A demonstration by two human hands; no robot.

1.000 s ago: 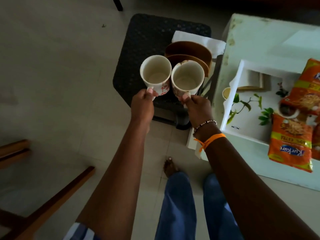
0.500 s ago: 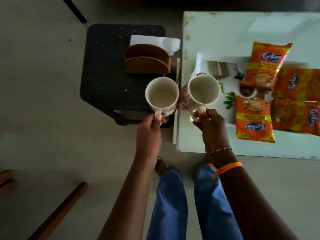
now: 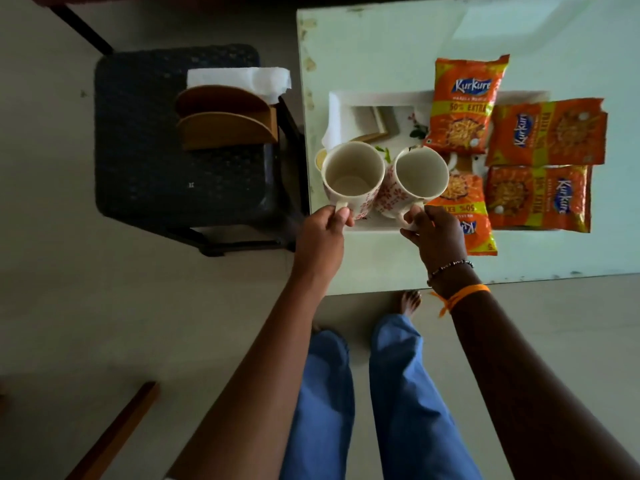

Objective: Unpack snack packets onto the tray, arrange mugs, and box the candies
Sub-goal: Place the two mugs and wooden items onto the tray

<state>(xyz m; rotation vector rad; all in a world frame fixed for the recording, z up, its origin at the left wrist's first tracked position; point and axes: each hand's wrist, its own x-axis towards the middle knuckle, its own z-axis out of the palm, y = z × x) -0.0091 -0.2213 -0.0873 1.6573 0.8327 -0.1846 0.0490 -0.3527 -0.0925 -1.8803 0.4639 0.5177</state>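
Observation:
I hold two white mugs with red flower print by their handles. My left hand [image 3: 322, 233] grips the left mug [image 3: 351, 178]. My right hand [image 3: 434, 233] grips the right mug [image 3: 420, 174], which tilts a little toward the left one. Both hang side by side over the near left part of the white tray [image 3: 341, 105] on the pale table [image 3: 381, 50]. Several orange Kurkure snack packets [image 3: 465, 102] lie on the tray's right half. A small box [image 3: 382, 119] sits in the tray's far left corner. No candies are visible.
A dark woven stool [image 3: 145, 133] stands left of the table, carrying a wooden napkin holder [image 3: 225, 123] with white tissue [image 3: 239, 77]. My legs in blue trousers [image 3: 398, 393] stand at the table's near edge. A wooden chair part [image 3: 114, 431] shows at bottom left.
Both hands have carried the mugs rightward from above the stool to over the tray's left part. The view has shifted right with them.

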